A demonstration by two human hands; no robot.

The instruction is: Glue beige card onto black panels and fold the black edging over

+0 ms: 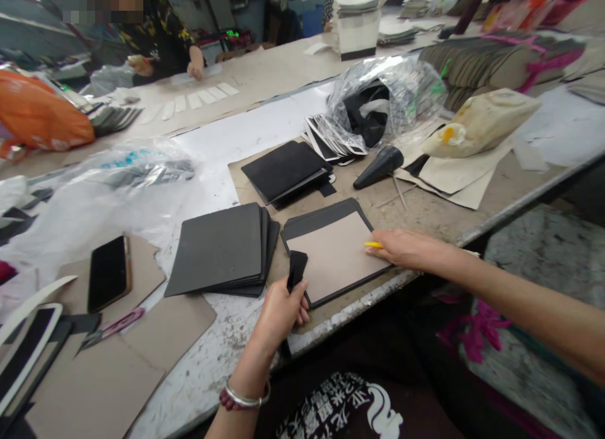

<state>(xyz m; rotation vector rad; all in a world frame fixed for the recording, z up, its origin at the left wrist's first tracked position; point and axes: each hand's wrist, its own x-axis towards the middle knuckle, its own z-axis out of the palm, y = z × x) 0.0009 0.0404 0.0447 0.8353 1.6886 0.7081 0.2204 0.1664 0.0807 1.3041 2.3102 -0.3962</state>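
Observation:
In front of me lies a black panel [347, 210] with a beige sheet [331, 256] covering most of it. My left hand [282, 305] is closed on a small folded black strip [297, 266] at the panel's near left corner. At the panel's right edge, my right hand [399, 247] is closed around a thin yellow pointed tool [373, 244]; most of the tool is hidden in the fingers. A stack of dark grey panels [220, 247] sits left of the work. Behind it is a pile of black folded pieces [283, 168].
A black cone-shaped nozzle [379, 167] lies beside a stained, yellowish bag [482, 124]. A clear plastic bag [397, 92] holds black pieces. On the left are a phone [108, 272] and pink-handled scissors [118, 324]. Across the table, a person [161, 36] handles white strips.

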